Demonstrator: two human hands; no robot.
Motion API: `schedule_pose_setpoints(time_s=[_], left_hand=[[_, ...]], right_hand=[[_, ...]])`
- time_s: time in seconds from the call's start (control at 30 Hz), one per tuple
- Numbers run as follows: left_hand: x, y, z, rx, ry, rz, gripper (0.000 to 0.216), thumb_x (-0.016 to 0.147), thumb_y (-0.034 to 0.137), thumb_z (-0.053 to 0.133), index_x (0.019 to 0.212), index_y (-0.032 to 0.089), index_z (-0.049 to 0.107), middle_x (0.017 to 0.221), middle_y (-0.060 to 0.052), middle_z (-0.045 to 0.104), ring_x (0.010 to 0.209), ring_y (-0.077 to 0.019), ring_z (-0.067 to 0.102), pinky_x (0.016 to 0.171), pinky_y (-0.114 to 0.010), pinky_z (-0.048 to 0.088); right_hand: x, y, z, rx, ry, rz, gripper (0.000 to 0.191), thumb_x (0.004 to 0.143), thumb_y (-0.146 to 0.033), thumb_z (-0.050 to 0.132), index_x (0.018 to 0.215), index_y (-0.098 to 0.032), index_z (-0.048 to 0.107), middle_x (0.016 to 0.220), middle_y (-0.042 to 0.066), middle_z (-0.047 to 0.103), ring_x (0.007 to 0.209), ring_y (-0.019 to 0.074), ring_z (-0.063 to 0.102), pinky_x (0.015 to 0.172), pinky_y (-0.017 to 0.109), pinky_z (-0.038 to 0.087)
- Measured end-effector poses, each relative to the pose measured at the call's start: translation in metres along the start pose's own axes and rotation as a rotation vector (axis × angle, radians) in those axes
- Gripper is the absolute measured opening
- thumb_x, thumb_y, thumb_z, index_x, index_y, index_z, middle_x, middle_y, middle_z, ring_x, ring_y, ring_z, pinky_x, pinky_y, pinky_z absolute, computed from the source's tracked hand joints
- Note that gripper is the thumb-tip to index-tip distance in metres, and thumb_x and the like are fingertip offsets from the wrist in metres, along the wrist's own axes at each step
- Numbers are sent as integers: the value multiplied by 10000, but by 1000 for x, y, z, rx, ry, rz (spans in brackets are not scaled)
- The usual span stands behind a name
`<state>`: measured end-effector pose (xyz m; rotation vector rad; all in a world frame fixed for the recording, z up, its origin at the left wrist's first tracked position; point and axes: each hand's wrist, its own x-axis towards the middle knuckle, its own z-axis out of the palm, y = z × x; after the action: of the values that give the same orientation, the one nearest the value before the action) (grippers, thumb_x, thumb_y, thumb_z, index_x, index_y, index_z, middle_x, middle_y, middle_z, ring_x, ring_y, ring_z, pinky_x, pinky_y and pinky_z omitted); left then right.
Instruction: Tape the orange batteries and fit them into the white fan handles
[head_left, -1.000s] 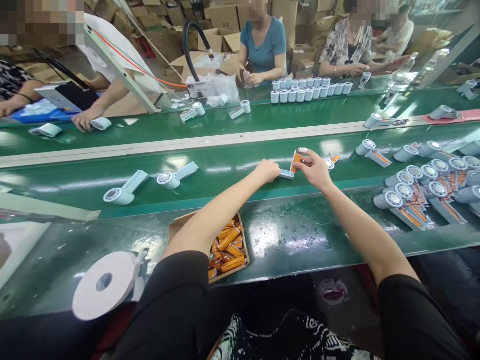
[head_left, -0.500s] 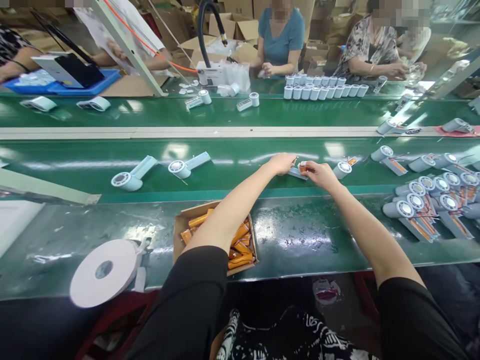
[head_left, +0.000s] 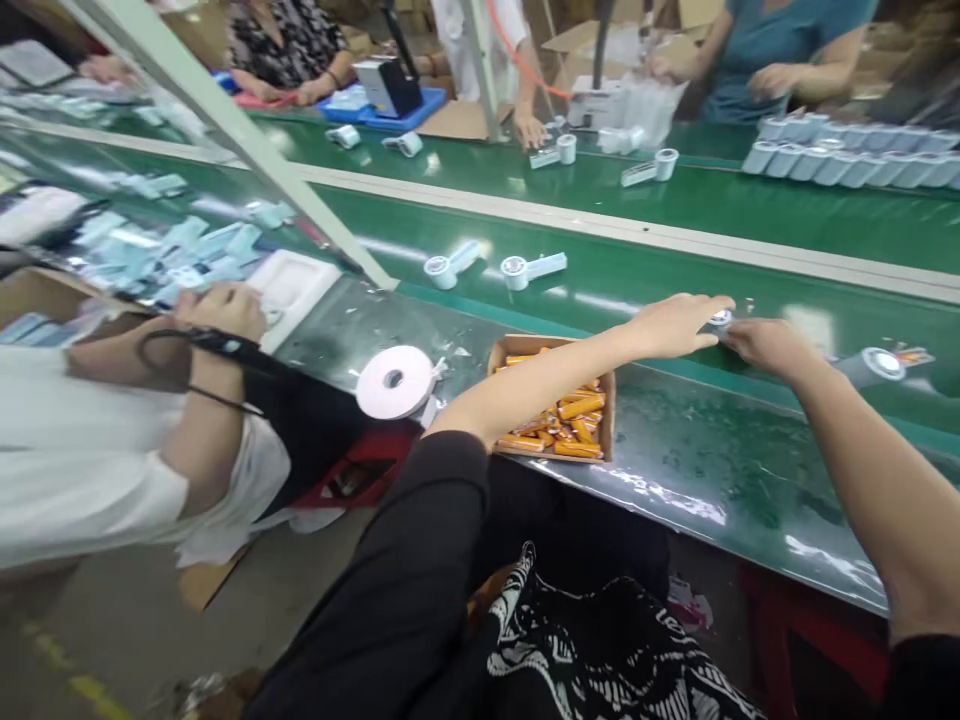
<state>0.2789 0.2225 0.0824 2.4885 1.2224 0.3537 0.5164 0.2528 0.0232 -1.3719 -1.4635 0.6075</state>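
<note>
My left hand [head_left: 675, 325] curves over the round head of a pale blue handheld fan [head_left: 721, 318], fingers above it and thumb below. Close by on the right, my right hand [head_left: 769, 345] has its fingers closed at the fan's handle, most of which they hide. Beneath my left forearm is a cardboard box [head_left: 609, 420] of orange battery cells [head_left: 581, 405]. Another fan [head_left: 874, 367] with wires showing lies past my right wrist. Two more fans, one nearer [head_left: 516, 272] and one farther left [head_left: 441, 271], lie on the green belt.
A white tape roll [head_left: 395, 382] lies left of the box. At the left, a co-worker's hands [head_left: 225, 310] are beside a white tray [head_left: 296, 290] and piled blue parts [head_left: 180, 250]. A slanted metal post [head_left: 247, 150] rises there. Fan bodies [head_left: 840, 160] stand in rows across the belt.
The view has swung left, bringing a co-worker and piled parts into sight. The orange cell at my right fingers no longer shows. Across the belt, a co-worker's hand now reaches to a fan.
</note>
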Motion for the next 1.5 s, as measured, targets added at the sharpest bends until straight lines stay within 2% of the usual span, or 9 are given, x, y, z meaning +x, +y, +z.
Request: schedule_pose_setpoints(time_s=[0.1,0.23,0.4,0.6,0.77,0.9,1.03,1.27,1.5], left_hand=[[-147,-47,-28,-54,196,-23,334,1104,416,609,1355,236,735,1454,-75,745,1396,-218,651,1240,-381,477],[-350,-133,-44,133,383,-564,549,1091,685,484,1153,217,765,1249,-82,803,1173,-251,707,1126,-443,561],[-458,-181,-20,180,263,-641,887,956,888,482,1256,91,732,1381,-202,739,1364,-451,584,1218,-666,442],[-478,-163,-17,201,317,-634,645,951,661,686,1344,150,661,1456,-213,657,1470,-462,473,1267,-661,392],[-465,-112,-15,201,541,-458,675,883,558,866,1398,222,589,1409,-158,649,1468,-413,505,1255,-621,454],[-439,-81,-3,208,588,-269,683,881,497,911,1411,240,566,1346,-135,682,1437,-396,553,1219,-596,498],[-426,-69,5,204,594,-207,694,890,439,919,1438,226,551,1337,-145,686,1425,-394,560,1191,-578,527],[-411,-48,13,243,589,-157,603,926,350,881,1417,190,570,1298,-160,700,1403,-392,549,1165,-561,552],[-390,-30,14,423,657,-139,513,927,176,838,1391,185,620,1253,-145,728,1382,-389,542,1129,-513,542]], right_hand=[[-3,18,-11,-160,-150,-118,215,801,-328,987,719,-280,795,866,74,814,1092,286,802,1203,474,503],[-47,22,-28,-308,-37,-278,48,923,-325,877,957,-291,869,1230,161,832,1337,324,727,1241,502,439],[-99,-45,12,-361,-249,-524,300,1052,-444,679,1212,-252,844,1223,161,839,1185,330,789,1098,498,580],[-134,-118,102,-352,-710,-791,301,1086,-260,594,1294,-201,803,1219,127,841,1105,281,783,1006,442,636],[-130,-135,173,-529,-890,-950,460,976,-7,604,1362,-183,783,1406,123,790,1284,284,717,1123,462,573],[-115,-141,203,-630,-1091,-968,353,967,-26,660,1229,-184,837,1192,112,855,1219,287,740,1118,451,557],[-104,-136,194,-430,-1102,-720,321,932,-69,688,1185,-189,845,1174,125,845,1196,295,754,1115,465,563],[-145,-141,135,601,-832,54,609,947,-587,829,1431,-245,689,1392,114,771,1186,269,783,1055,468,658],[-203,-171,105,675,-781,174,609,913,-518,894,1428,-254,704,1369,112,800,1296,287,763,1164,492,620]])
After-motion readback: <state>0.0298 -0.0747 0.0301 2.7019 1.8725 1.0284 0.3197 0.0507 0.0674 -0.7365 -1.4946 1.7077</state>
